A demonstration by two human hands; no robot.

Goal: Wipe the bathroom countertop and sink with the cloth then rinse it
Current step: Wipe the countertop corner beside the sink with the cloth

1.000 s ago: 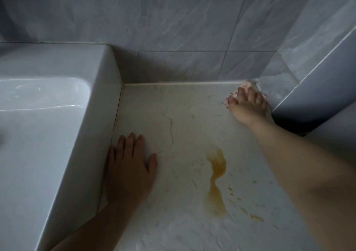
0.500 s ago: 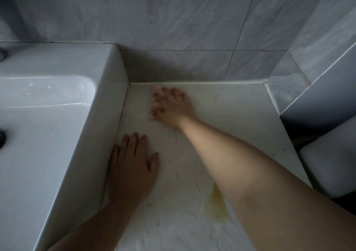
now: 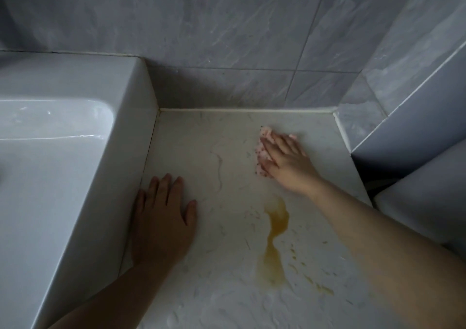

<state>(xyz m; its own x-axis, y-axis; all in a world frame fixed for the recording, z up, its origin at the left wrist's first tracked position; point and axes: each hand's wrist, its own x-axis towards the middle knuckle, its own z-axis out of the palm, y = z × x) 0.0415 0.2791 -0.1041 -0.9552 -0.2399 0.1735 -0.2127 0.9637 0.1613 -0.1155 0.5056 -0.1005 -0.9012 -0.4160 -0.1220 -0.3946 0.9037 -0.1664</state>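
Our right hand [image 3: 287, 162] lies flat on a thin pink, speckled cloth [image 3: 264, 149], fingers straight and grip unclenched, pressing the cloth onto the pale, marbled table [image 3: 201, 132] near the back wall. Our left hand [image 3: 161, 217] rests palm down on the same stone, grip likewise slack, just beside the smooth, square-edged white ceramic sink [image 3: 63, 164]. Between our forearms an amber, runny stain [image 3: 276, 230] pools in an hourglass shape, with droplets scattered to its right. Grey veined tiles [image 3: 227, 38] back the corner
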